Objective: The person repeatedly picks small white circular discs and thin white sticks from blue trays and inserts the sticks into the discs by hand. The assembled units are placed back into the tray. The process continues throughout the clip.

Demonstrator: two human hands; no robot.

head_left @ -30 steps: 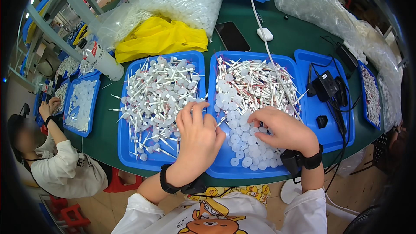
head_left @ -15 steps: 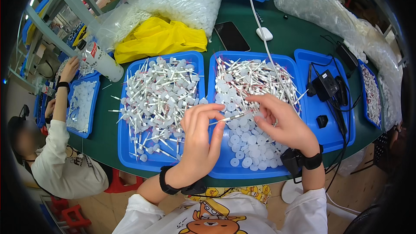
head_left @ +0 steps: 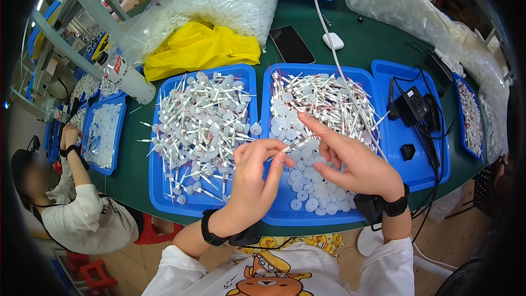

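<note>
Green tabletop [head_left: 134, 159], tan floor [head_left: 137, 266], loaded blue trays [head_left: 160, 187]

2 central trays [head_left: 155, 186], 1 held white stick [head_left: 291, 146], 1 phone [head_left: 292, 45], 1 yellow bag [head_left: 205, 49].

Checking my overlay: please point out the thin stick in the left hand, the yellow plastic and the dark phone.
Thin stick [head_left: 296, 144], head view: middle of its shaft.
Yellow plastic [head_left: 203, 49], head view: its crumpled middle.
Dark phone [head_left: 292, 45], head view: screen centre.

From the middle disc tray [head_left: 280, 211], a parts tray [head_left: 159, 181] lies at nine o'clock, the phone [head_left: 292, 45] at eleven, the adapter [head_left: 415, 105] at two
</note>
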